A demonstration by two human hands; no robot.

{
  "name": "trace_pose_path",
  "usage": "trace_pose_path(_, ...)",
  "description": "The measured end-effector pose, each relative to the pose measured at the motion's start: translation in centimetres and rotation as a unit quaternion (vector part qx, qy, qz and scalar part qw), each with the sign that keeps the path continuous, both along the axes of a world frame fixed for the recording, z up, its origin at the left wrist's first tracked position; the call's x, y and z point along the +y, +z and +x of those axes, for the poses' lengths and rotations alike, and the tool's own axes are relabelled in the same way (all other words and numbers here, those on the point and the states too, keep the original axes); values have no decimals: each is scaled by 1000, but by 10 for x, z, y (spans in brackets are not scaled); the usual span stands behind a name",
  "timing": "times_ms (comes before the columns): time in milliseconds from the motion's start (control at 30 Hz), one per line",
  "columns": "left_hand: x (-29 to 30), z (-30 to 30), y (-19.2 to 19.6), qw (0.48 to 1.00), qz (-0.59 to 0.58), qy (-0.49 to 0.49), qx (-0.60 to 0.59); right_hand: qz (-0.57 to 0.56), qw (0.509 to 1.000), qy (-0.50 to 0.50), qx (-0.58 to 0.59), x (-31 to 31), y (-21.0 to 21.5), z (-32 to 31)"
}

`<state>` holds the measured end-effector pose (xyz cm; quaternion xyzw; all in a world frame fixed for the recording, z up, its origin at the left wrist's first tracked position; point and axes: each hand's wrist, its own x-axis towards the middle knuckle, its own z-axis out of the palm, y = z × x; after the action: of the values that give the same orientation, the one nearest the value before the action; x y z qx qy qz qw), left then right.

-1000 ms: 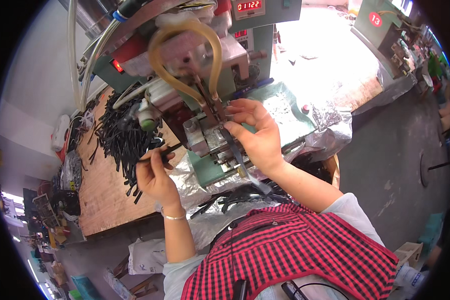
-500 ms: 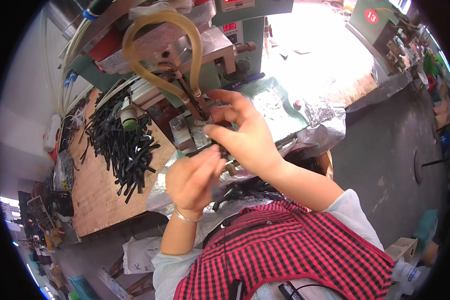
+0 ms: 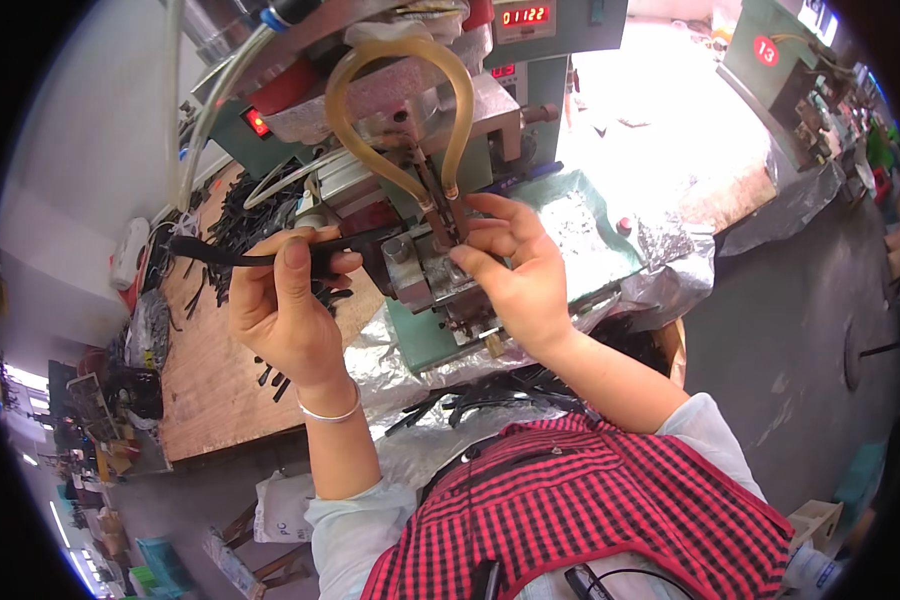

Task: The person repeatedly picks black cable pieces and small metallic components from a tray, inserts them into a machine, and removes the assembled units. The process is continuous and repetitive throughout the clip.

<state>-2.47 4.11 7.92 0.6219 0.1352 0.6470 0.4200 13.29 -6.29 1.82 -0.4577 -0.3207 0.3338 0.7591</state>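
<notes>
My left hand (image 3: 295, 310) pinches a long black strip (image 3: 210, 252) between thumb and fingers, left of the machine. The strip's rounded end sticks out to the left; its other end runs toward the metal fixture (image 3: 407, 270). At the fixture's far side, below the looped yellowish tube (image 3: 460, 100), my right hand (image 3: 530, 285) has its thumb and fingertips closed together by the upright brown metal pieces (image 3: 445, 220). Whatever lies between those fingertips is too small or hidden to make out.
A heap of black strips (image 3: 240, 215) covers part of the wooden table (image 3: 205, 380) on the left. More strips (image 3: 490, 392) lie on foil at the front edge. A green tray (image 3: 595, 235) adjoins the fixture on the right. The press head (image 3: 300, 110) overhangs the work.
My left hand has moved left and away from the fixture, and a black strip now shows in it. My right hand stays at the fixture. The whole view has shifted slightly.
</notes>
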Motion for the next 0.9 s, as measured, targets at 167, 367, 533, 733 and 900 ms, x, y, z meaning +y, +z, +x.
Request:
trace_pose_path(167,-18,-4,-1,998,1,23,63,3,998,16,-53,-11,23,4)
trace_pose_path(367,-48,23,-58,876,413,73,240,-60,953,-68,-289,-18,-8,56)
trace_pose_path(533,-46,34,-80,870,431,81,227,-185,906,-253,-285,-41,-85,143)
trace_pose_path(733,-48,31,-86,879,404,94,235,-259,800,-215,-497,-60,-98,118)
trace_pose_path(900,-62,7,-90,911,312,77,258,-274,713,-246,-597,-48,-100,115)
